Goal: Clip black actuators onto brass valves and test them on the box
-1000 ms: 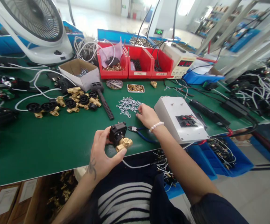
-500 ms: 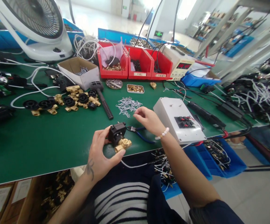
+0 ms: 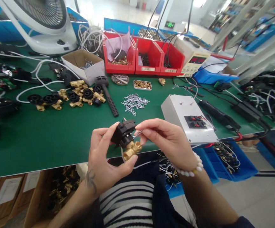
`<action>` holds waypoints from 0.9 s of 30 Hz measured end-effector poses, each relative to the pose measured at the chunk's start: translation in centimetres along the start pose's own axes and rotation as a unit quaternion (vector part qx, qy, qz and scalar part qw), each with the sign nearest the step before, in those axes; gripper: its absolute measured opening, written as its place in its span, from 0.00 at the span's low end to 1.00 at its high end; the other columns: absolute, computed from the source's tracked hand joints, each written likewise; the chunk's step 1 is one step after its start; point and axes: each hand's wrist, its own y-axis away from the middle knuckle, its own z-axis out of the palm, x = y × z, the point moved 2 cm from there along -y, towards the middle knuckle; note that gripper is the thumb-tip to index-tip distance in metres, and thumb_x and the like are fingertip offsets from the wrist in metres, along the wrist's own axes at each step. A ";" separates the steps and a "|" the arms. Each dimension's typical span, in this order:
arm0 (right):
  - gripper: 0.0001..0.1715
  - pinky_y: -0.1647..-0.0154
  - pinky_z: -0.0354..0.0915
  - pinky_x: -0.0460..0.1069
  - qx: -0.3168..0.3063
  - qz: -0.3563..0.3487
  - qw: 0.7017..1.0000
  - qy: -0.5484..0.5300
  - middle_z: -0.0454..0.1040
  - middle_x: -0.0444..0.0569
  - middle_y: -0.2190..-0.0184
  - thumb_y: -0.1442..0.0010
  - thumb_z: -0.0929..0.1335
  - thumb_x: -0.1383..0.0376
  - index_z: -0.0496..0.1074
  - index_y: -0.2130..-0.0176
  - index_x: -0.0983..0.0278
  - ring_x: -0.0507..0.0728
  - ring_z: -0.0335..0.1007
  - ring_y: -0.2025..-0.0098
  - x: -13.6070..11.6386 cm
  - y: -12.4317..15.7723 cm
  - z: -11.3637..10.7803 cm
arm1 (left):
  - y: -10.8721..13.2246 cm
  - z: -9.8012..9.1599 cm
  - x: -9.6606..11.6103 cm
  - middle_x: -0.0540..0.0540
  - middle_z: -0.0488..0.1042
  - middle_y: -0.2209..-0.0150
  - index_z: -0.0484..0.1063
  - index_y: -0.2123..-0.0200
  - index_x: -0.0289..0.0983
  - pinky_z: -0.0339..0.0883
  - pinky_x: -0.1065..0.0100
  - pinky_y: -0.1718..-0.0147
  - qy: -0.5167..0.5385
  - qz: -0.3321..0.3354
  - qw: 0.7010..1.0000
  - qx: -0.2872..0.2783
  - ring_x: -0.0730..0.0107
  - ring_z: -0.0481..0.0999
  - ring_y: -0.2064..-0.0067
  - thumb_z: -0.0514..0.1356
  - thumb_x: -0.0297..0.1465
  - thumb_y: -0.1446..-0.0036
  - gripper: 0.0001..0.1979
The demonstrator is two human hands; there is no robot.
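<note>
We hold one black-and-brass valve unit in the left hand, just above the near edge of the green desk. It sits between our thumb, under the brass body, and our fingers, spread along the black housing. Our right hand is narrowed to a pinch on one thin wire clip, pointing at the unit's collar; whether the clip touches the collar we cannot tell.

Beyond both hands lies one heap of clips, too tangled for us to count. Left of the heap we have one black hammer-like tool and a cluster of brass fittings, overlapping too much for a sure count. Behind the heap stand one round dish and one rectangular tin, with one lone fitting near three red bins. Beside our right hand is one grey box.
</note>
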 end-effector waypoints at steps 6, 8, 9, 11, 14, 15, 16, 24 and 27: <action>0.05 0.63 0.72 0.43 0.035 -0.047 0.991 0.123 0.79 0.43 0.63 0.35 0.69 0.72 0.76 0.61 0.63 0.48 0.76 0.66 -1.7 0.7 0.6 | -0.3 -0.3 1.3 0.42 0.64 0.52 0.60 0.34 0.38 0.75 0.58 0.54 -0.049 0.035 0.998 -0.001 0.60 0.69 0.52 0.66 0.37 0.47 0.38; 0.07 0.59 0.72 0.43 0.040 -0.078 0.981 0.173 0.80 0.43 0.63 0.35 0.69 0.74 0.76 0.61 0.63 0.49 0.76 0.63 -2.1 0.7 0.7 | -0.3 -0.3 1.5 0.42 0.65 0.52 0.61 0.35 0.37 0.75 0.59 0.54 -0.056 0.042 0.998 -0.003 0.60 0.69 0.52 0.66 0.38 0.47 0.37; 0.07 0.58 0.72 0.43 0.040 -0.095 0.976 0.191 0.80 0.43 0.63 0.35 0.69 0.74 0.77 0.61 0.64 0.49 0.76 0.61 -2.1 0.7 0.8 | -0.3 -0.3 1.5 0.42 0.65 0.51 0.61 0.35 0.36 0.75 0.59 0.55 -0.057 0.043 0.997 -0.005 0.60 0.69 0.52 0.66 0.38 0.47 0.37; 0.07 0.56 0.71 0.42 0.038 -0.123 0.967 0.221 0.80 0.43 0.62 0.36 0.70 0.75 0.77 0.61 0.64 0.48 0.76 0.60 -2.2 0.6 0.9 | -0.3 -0.3 1.6 0.41 0.65 0.51 0.61 0.36 0.35 0.75 0.59 0.54 -0.059 0.046 0.997 -0.006 0.61 0.69 0.52 0.65 0.39 0.47 0.37; 0.07 0.54 0.71 0.41 0.030 -0.142 0.956 0.254 0.80 0.43 0.63 0.37 0.71 0.75 0.77 0.61 0.65 0.48 0.75 0.59 -2.1 0.5 1.0 | -0.4 -0.4 1.7 0.40 0.66 0.52 0.62 0.36 0.34 0.75 0.59 0.54 -0.066 0.052 0.996 -0.006 0.61 0.69 0.52 0.65 0.39 0.46 0.36; 0.07 0.54 0.71 0.41 0.026 -0.144 0.955 0.260 0.79 0.44 0.63 0.37 0.71 0.75 0.77 0.61 0.66 0.48 0.75 0.60 -2.1 0.4 1.0 | -0.4 -0.4 1.8 0.40 0.66 0.52 0.62 0.37 0.34 0.75 0.59 0.54 -0.071 0.055 0.996 -0.007 0.61 0.69 0.52 0.65 0.39 0.46 0.36; 0.06 0.55 0.71 0.41 0.020 -0.145 0.953 0.264 0.79 0.44 0.63 0.37 0.71 0.75 0.77 0.61 0.66 0.48 0.76 0.60 -2.1 0.4 0.9 | -0.4 -0.4 1.8 0.40 0.66 0.52 0.62 0.37 0.34 0.75 0.60 0.54 -0.076 0.056 0.996 -0.008 0.61 0.70 0.53 0.65 0.40 0.47 0.36; 0.07 0.56 0.71 0.43 -0.006 -0.177 0.933 0.314 0.79 0.48 0.62 0.34 0.69 0.74 0.77 0.61 0.66 0.50 0.75 0.59 -3.0 0.4 1.0 | -0.5 -0.6 2.0 0.42 0.66 0.52 0.62 0.37 0.36 0.76 0.61 0.55 -0.080 0.062 0.995 -0.017 0.61 0.70 0.52 0.66 0.38 0.48 0.37; 0.08 0.57 0.72 0.43 0.001 -0.183 0.934 0.307 0.77 0.49 0.61 0.34 0.68 0.74 0.77 0.60 0.66 0.51 0.75 0.59 -2.4 0.7 1.4 | -0.6 -0.6 1.5 0.42 0.66 0.52 0.62 0.37 0.37 0.76 0.62 0.56 -0.073 0.061 0.995 -0.016 0.61 0.70 0.52 0.66 0.38 0.49 0.37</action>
